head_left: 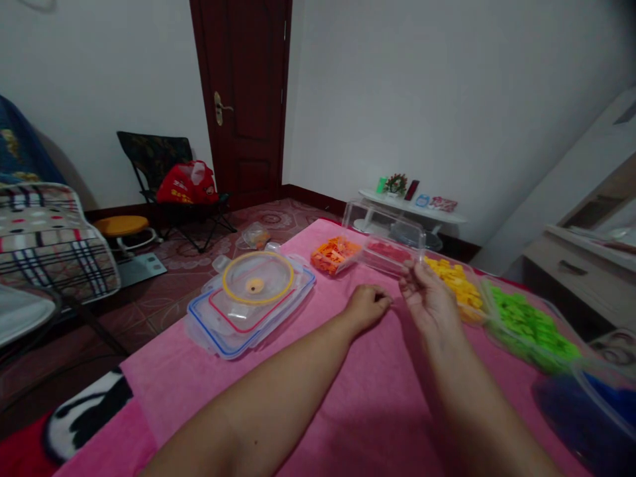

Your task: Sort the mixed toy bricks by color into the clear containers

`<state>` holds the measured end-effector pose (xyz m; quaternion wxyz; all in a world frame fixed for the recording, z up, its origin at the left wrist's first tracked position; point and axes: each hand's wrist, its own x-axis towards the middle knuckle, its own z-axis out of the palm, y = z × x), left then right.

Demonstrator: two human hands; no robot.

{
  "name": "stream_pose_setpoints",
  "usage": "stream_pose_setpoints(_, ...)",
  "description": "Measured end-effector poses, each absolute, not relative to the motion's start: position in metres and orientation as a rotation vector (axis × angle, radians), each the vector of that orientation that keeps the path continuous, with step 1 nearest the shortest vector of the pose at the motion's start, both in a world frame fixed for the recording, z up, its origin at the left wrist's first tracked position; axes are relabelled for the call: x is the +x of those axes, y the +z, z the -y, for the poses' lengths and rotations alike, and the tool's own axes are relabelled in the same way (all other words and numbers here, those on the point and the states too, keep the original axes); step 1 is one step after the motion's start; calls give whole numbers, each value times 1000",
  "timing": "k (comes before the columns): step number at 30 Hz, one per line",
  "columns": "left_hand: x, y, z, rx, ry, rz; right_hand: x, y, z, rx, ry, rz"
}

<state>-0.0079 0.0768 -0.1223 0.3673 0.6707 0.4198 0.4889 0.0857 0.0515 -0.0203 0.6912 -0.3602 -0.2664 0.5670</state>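
Observation:
My left hand is low over the pink cloth, its fingers curled inward; whatever they may hold is hidden. To its right, my right hand is raised with the palm turned inward and the fingers bent together. Its fingertips are close to the front right corner of a clear plastic box with red pieces in it; whether they touch it I cannot tell. Left of that box is a container of orange pieces. Yellow pieces lie in a container just beyond my right wrist.
Stacked clear lids with blue, red and yellow seals lie at the table's left. A tub of green pieces and a container with blue contents line the right edge. Beyond are a folding chair, a stool and a white shelf.

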Motion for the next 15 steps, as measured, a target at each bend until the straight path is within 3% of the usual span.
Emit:
stream_pose_setpoints(6,-8,-115,-76,1709,1385,-1214,108,-34,-59,-862,1300,381)
stream_pose_setpoints(12,-43,-62,-66,1887,1807,-1833,129,-30,-66,-834,1269,274)
stream_pose_setpoints(15,-62,-48,-69,1933,1641,-2170,139,-33,-70,-800,1258,291)
